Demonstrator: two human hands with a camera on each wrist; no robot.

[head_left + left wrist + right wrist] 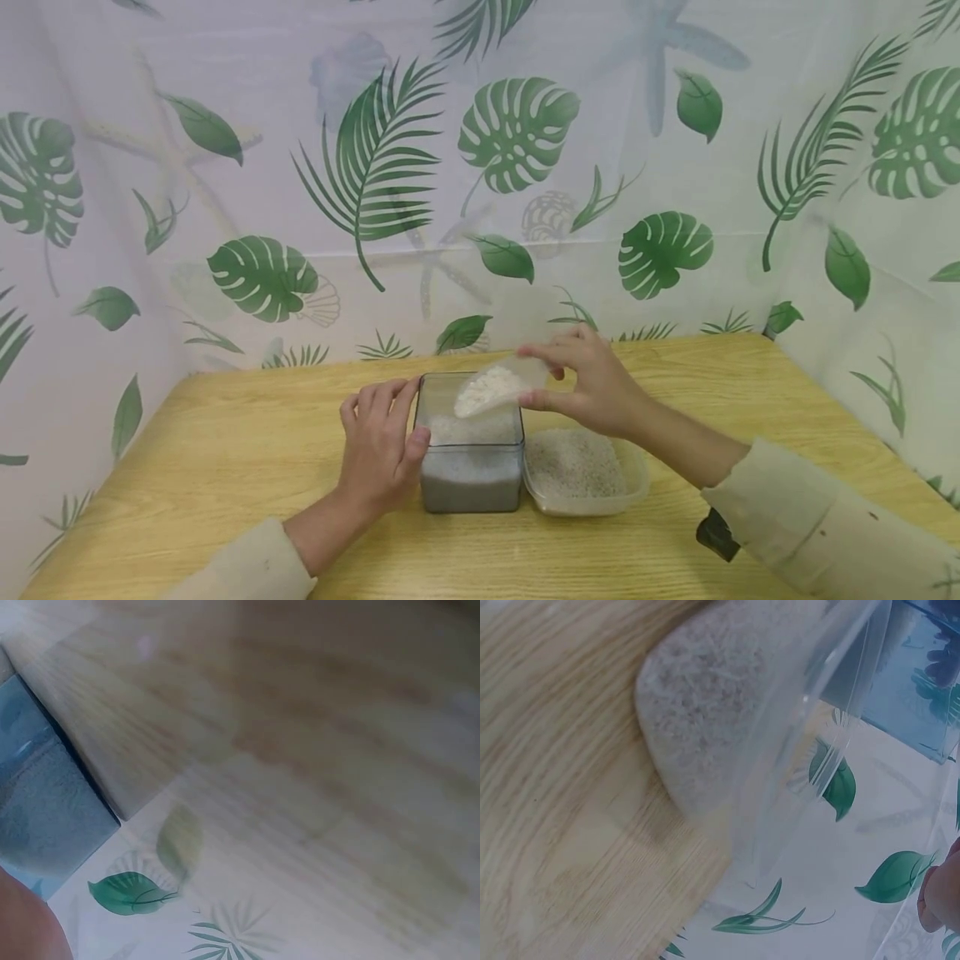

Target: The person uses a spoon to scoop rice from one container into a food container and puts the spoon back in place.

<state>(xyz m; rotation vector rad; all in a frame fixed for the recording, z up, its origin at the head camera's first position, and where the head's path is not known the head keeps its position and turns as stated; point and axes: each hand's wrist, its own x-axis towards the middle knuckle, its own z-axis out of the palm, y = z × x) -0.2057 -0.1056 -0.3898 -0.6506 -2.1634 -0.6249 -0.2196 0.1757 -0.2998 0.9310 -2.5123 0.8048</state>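
Observation:
My right hand (592,383) pinches a translucent plastic scoop-like container (532,379) between thumb and fingers. It is tilted, with white grains that look like rice (491,390) at its low end, over the mouth of a clear square box (471,483). Pale grains lie inside that box. At the box's left side rests my left hand (382,450), index fingertip at the back corner and thumb at the front rim. In the right wrist view, clear plastic edges (795,727) cross the picture. The left wrist view catches only the box's bluish side (52,780).
Right beside the box stands a shallow translucent tub (636,479) holding more grains (576,462). Both stand on a wood-grain table (285,433). A leaf-patterned sheet (570,275) hangs behind the table. A small black object (717,535) shows under the right sleeve.

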